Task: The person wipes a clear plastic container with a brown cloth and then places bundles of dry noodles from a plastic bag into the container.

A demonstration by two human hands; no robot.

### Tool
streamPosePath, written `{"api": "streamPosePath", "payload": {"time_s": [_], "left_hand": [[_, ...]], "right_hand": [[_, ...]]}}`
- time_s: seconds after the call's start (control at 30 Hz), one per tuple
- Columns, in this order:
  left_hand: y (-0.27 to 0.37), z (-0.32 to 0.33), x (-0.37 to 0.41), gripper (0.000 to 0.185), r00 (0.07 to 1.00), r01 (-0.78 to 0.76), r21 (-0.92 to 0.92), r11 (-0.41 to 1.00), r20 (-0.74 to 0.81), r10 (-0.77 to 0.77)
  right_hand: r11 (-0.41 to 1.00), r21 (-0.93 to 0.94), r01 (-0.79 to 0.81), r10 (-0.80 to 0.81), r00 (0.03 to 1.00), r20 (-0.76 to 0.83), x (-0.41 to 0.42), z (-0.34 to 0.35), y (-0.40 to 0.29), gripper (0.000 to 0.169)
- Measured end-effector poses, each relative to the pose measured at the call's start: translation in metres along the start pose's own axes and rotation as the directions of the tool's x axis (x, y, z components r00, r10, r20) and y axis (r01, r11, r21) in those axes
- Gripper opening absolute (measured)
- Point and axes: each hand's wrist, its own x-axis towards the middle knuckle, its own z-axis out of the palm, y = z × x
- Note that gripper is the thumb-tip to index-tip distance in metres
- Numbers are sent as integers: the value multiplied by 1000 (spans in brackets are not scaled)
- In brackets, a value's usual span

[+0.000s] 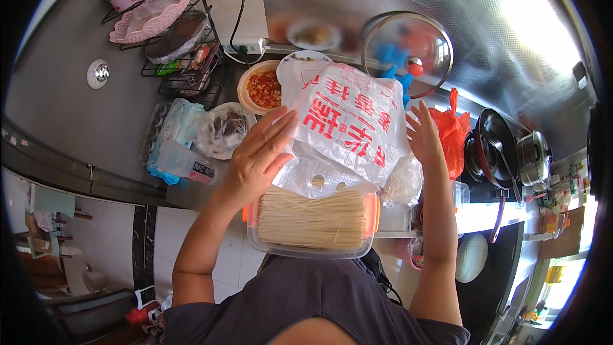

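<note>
A clear plastic bag with red printed characters lies spread and crumpled over the far part of a food container. In the near part, a bundle of dry noodles shows, pale and straight. The clear plastic container has orange side clips and sits right in front of my body. At the bag's left edge is my left hand, fingers extended and thumb apart, gripping nothing. My right hand is raised by the bag's right edge with its fingers spread. Whether either hand touches the bag is hard to tell.
Beyond the bag are a plate of red food and a glass lid. On the left stand a plastic-covered plate, a spray bottle and a wire rack. A red bag and a frying pan are right.
</note>
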Motion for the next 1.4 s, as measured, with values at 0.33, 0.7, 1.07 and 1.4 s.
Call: {"api": "streamPosePath", "payload": {"time_s": [0.33,0.7,1.07,1.4], "left_hand": [[-37,-4,-10,71,991,26,-68,997,-127,-35],[-36,10,-41,23,963,86,-316,945,-218,-161],[-49,29,-96,38,773,290,-946,143,143,-618],[-33,31,-85,67,680,304,-953,-6,221,-700]], "right_hand": [[986,-10,169,-166,979,116,2,24,-11,33],[821,5,571,-570,820,-61,-75,33,-37,17],[432,-412,802,-881,474,0,-159,44,-10,16],[-95,-343,935,-942,27,335,-173,21,26,26]]}}
